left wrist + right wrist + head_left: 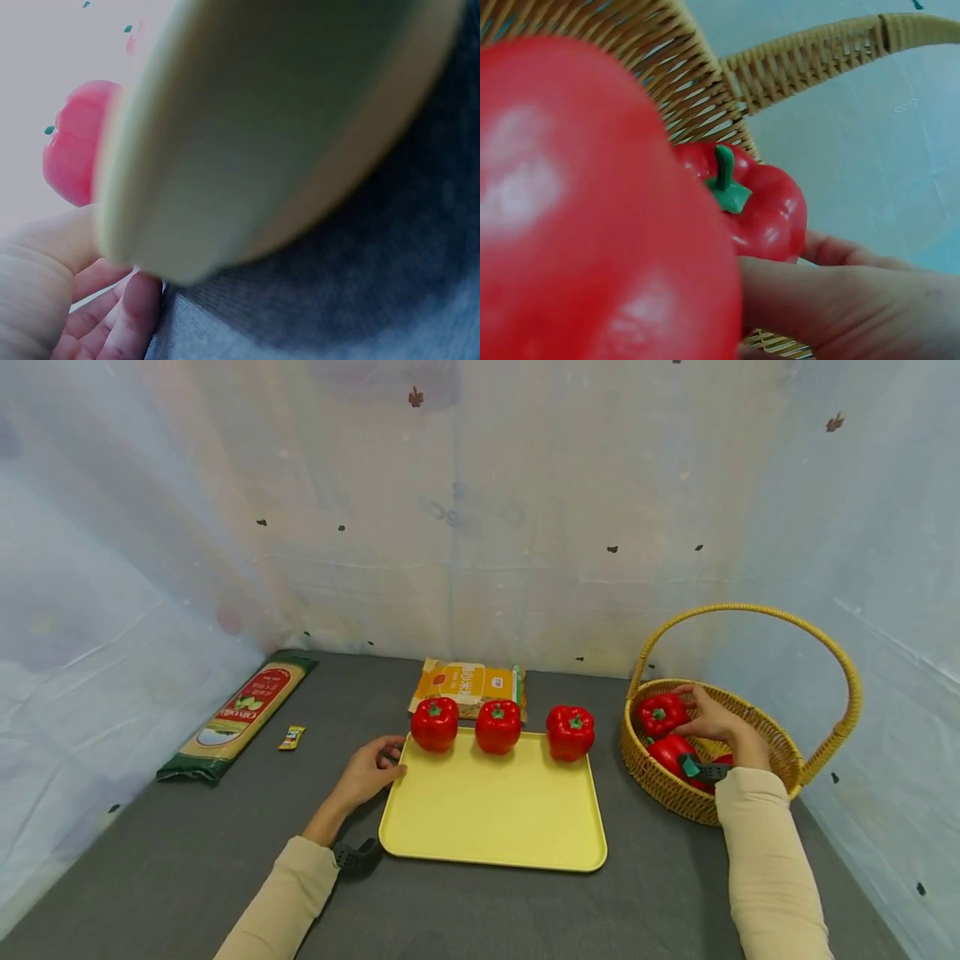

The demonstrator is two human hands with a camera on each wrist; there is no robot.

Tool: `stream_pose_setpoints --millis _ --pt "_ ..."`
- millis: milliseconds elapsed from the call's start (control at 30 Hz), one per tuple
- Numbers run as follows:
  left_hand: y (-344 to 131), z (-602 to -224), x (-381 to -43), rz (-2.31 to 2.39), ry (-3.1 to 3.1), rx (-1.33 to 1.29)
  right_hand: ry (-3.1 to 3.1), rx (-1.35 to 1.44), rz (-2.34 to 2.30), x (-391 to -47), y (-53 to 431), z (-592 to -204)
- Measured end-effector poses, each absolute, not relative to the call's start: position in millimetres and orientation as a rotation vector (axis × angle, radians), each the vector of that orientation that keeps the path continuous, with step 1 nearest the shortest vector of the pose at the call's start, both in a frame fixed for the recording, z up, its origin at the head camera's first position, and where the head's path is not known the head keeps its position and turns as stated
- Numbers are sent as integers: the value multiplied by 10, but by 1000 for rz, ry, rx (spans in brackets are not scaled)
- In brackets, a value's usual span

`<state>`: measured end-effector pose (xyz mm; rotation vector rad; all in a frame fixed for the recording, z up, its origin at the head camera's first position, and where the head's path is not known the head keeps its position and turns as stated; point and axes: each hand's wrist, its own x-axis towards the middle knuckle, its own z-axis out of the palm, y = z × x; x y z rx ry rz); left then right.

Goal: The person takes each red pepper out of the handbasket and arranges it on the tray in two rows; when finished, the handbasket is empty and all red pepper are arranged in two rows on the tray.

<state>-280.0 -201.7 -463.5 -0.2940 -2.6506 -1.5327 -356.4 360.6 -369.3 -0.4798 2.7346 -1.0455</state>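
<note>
A yellow rectangular tray (495, 810) lies mid-table, with three red bell peppers (498, 727) in a row along its far side. My left hand (366, 774) pinches the tray's left rim, thumb above and fingers at the underside; the left wrist view shows the hand (75, 285) close to the blurred tray edge (225, 150). Inside the wicker basket (671, 785) at the right, my right hand (712, 718) grips a red bell pepper (662, 715) between thumb and fingers. That pepper (769, 206) has a green stem. Another pepper (592, 217) fills the near left of the right wrist view.
More red bell peppers (670, 752) sit in the basket, under its tall arched handle (750, 608). Behind the tray lies a yellow food packet (468, 685). A long green-and-gold bag (243, 714) and a small yellow sachet (292, 737) are at the left.
</note>
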Motion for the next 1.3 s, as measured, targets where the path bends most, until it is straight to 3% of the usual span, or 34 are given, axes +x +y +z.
stream_pose_setpoints --millis 300,800,1300 --pt "-1995 -4667 -2813 -1541 -2647 -269 2766 -218 -1217 -3444 3608 -3527" --pt "-1988 -4660 -2808 -1569 -2624 -244 2973 -245 -1225 -2955 3441 -3155" --pt "-1993 -4667 -2807 -1576 -2621 -237 2787 -736 -1565 -2758 2786 -3142"
